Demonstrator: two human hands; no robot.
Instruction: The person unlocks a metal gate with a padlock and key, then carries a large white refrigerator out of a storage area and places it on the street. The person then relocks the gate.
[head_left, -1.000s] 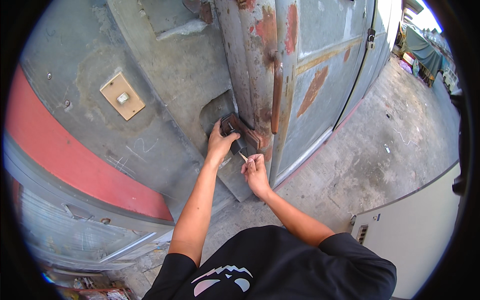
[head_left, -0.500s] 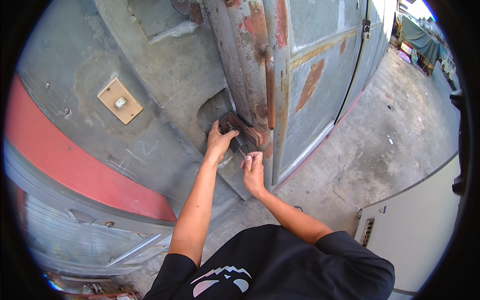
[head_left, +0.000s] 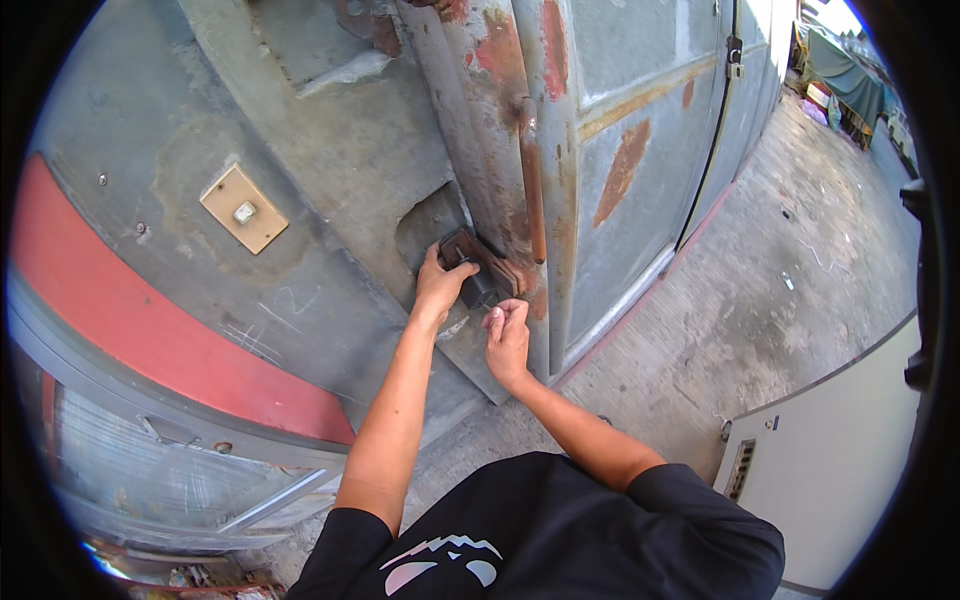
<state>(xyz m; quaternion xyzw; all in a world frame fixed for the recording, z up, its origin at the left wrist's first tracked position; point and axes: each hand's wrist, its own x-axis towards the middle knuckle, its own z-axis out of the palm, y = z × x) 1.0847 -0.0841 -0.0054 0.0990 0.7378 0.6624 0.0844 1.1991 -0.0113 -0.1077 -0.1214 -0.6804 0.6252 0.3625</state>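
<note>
"One red band (head_left: 180, 340) curves along the far left. What adjoins it?"

"A grey wall (head_left: 335, 180), bearing a beige switch (head_left: 245, 211) and, farther right, a recess (head_left: 418, 232). Beside the recess, the left hand (head_left: 437, 288) curls around a black lock (head_left: 478, 290), thumb laid across it."

"Where does the lock sit?"

"Against a rusty bracket (head_left: 507, 272), near the foot of the worn post (head_left: 500, 180); it is tilted, its lower end toward the right hand (head_left: 508, 338)."

"And that hand's grip?"

"Narrow: thumb and fingertips pinch a key (head_left: 491, 307), mostly hidden, at the lock's lower end."

"Farther right?"

"A brown upright handle (head_left: 534, 190), a grey door (head_left: 605, 260) with rust patches, a small padlock (head_left: 737, 70) higher up, and, at lower right, a pale cabinet (head_left: 830, 450)."
</note>
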